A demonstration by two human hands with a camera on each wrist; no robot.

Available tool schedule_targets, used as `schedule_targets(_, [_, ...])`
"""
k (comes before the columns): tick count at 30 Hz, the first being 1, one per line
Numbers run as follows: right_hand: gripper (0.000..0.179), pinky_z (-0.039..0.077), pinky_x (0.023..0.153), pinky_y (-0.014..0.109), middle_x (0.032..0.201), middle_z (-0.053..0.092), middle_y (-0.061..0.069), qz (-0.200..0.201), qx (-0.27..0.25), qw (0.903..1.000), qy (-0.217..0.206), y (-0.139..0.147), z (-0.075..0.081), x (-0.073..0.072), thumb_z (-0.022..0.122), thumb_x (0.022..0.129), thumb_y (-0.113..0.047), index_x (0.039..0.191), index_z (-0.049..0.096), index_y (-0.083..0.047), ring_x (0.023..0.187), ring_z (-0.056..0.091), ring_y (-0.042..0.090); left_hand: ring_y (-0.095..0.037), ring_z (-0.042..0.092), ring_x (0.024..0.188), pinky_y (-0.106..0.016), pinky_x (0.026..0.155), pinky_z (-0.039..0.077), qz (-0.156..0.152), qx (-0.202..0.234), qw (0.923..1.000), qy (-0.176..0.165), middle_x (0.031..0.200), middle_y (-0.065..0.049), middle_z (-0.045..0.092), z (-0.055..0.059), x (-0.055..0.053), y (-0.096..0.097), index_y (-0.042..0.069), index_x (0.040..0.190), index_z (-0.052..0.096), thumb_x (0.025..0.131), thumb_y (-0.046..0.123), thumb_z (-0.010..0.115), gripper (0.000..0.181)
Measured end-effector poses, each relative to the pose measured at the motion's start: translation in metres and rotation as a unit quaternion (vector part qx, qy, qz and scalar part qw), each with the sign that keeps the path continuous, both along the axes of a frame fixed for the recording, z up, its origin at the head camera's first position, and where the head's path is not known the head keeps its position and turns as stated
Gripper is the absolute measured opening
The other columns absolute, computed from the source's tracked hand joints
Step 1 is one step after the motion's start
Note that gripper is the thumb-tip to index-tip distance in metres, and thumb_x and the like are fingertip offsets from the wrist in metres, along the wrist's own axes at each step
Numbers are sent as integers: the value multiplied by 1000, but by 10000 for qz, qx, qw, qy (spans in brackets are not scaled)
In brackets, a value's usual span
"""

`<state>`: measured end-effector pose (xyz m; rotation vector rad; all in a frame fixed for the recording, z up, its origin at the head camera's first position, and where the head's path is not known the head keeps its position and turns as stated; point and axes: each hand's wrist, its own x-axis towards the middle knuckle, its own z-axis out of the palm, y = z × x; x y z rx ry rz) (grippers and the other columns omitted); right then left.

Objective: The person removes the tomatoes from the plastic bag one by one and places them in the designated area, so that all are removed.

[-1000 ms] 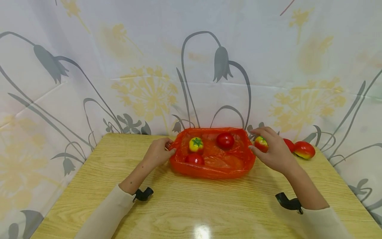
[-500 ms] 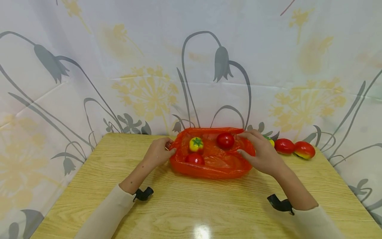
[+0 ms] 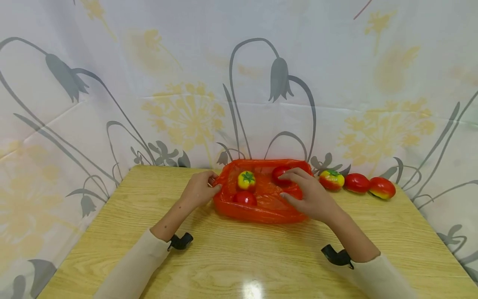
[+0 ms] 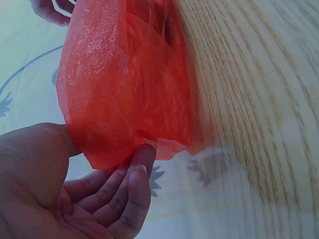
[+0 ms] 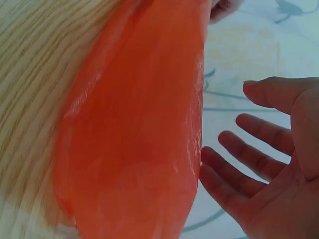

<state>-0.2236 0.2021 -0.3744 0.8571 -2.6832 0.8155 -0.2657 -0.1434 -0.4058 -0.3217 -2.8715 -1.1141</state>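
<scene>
left hand [image 3: 201,189] pinches the red bag [image 3: 261,214] at its left rim; right hand [image 3: 310,196], spread, hovers over its right side near a red fruit [image 3: 279,172].

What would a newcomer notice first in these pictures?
Probably the red plastic bag toward the back of the table, holding a yellow fruit and two red fruits. The left hand pinches its left end; the right hand is over its right side. Three more fruits lie to its right.
</scene>
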Motion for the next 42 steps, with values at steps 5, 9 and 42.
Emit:
schedule_targets(5, [38,54,106,54,136,64,6,164,-49,9998,-50,-11,-1,0,80,94,-15,131,69,-12,125,61,31,-20,65,81,-29,67,58,0,-24,10000,27,94,-7,72,0,-1,0,3,113,74,96,17,75,22])
schedule_targets(9, [39,54,106,54,135,64,7,243,-2,9997,-94,-18,-3,-1,80,94,-15,131,69,-12,125,60,31,-20,65,80,-29,68,58,1,-20,10000,28,94,-7,72,0,0,0,3,114,74,96,17,76,23])
schedule_targets(42, [36,55,107,44,135,66,1,985,272,9942,-333,-76,-13,-19,75,94,1,127,76,-13,131,58,24,-19,66,80,-30,71,60,-5,63,10000,27,93,-7,72,3,1,1,2,112,74,96,15,76,21])
